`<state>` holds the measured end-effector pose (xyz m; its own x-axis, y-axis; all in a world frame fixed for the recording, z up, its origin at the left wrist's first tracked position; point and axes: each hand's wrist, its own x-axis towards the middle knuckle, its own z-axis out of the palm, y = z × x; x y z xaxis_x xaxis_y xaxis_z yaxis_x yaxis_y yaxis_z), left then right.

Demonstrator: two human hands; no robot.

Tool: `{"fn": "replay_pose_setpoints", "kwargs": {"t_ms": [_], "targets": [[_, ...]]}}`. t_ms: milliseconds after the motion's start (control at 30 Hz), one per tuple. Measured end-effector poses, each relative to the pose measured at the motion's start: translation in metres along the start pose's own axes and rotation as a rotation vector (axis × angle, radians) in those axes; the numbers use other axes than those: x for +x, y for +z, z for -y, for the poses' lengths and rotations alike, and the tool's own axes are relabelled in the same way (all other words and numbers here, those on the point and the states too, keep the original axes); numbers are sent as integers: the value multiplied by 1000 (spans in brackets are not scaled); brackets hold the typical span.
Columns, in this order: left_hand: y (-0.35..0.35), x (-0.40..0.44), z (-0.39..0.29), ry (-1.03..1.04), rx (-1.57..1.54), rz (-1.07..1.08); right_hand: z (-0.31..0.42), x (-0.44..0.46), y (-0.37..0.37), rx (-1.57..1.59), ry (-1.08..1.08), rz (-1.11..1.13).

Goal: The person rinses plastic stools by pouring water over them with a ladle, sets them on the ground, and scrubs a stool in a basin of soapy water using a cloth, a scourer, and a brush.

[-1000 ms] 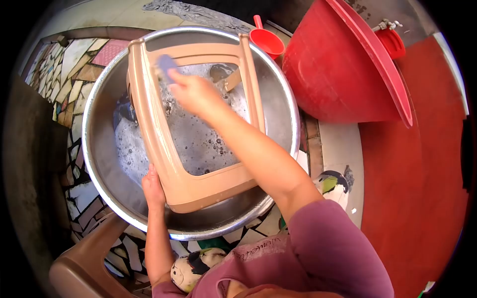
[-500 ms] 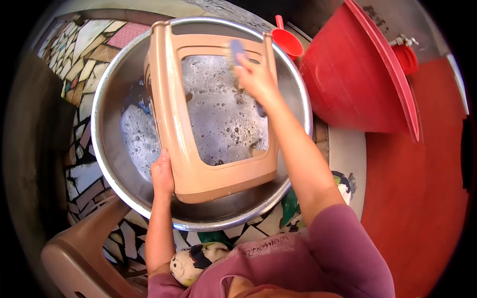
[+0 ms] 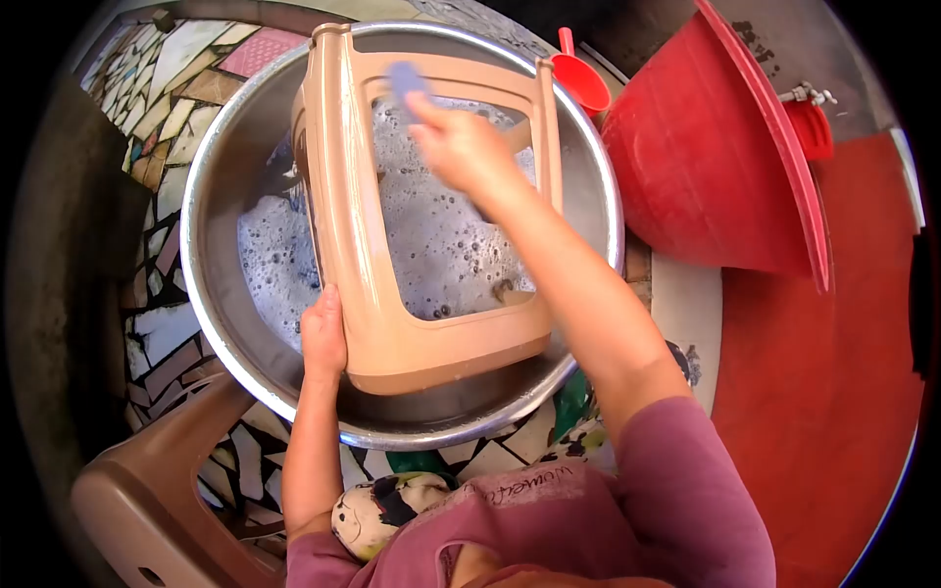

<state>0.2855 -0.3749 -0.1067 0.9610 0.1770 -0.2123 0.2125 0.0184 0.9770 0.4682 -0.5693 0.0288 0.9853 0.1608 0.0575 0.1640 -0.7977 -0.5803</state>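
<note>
A tan plastic stool lies tilted in a wide metal basin of soapy water. My left hand grips the stool's lower left edge, with the fingers partly hidden behind it. My right hand is closed around a blue brush, blurred by motion, at the upper bar of the stool's frame. Foam floats left of the stool, and something dark lies partly under the water there.
A large red tub leans at the upper right, with a red dipper beside it and a tap behind. A brown plastic chair or stool stands at the lower left on the mosaic floor.
My right hand with the brush has swept right along the stool's upper bar, then back left. My left hand stays on the stool's edge. The view has shifted slightly.
</note>
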Motion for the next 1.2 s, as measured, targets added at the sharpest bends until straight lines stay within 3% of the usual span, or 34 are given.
{"fn": "replay_pose_setpoints", "kwargs": {"t_ms": [67, 200, 300, 333, 433, 567, 700, 767, 833, 900, 967, 1100, 1200], "targets": [[-3, -3, 1, -1, 16, -8, 21, 4, 13, -222, -175, 40], [-3, -1, -5, 22, -25, 21, -65, 10, -21, -55, -51, -4], [0, -1, -1, 12, 2, 36, -22, 4, -13, -57, -68, 37], [-1, -2, 0, 24, 22, 30, -3, 7, 1, -21, -187, 24], [-1, -5, -5, -7, -42, -12, 12, 10, 5, -63, -71, 43], [1, -2, -2, -5, -51, 7, -62, 9, -19, -112, -33, -51], [-2, -2, 2, 14, -9, -1, 14, 6, 5, 41, -47, 36], [-6, -4, 4, -5, 9, 15, 24, 11, 18, -138, -154, 10], [-5, -1, 1, 9, -51, -6, -31, 8, -7, 128, 64, 8], [-3, -5, -9, 0, -65, 7, -92, 7, -51, -89, 225, -74], [-2, -5, -9, -1, -63, 23, -126, -1, -67, -41, 251, -138], [-13, 0, 14, -36, -33, 24, -43, -5, -12, 145, 103, -16], [-21, 10, 10, -47, 0, -17, -52, -16, -24, -51, 92, -56]]}}
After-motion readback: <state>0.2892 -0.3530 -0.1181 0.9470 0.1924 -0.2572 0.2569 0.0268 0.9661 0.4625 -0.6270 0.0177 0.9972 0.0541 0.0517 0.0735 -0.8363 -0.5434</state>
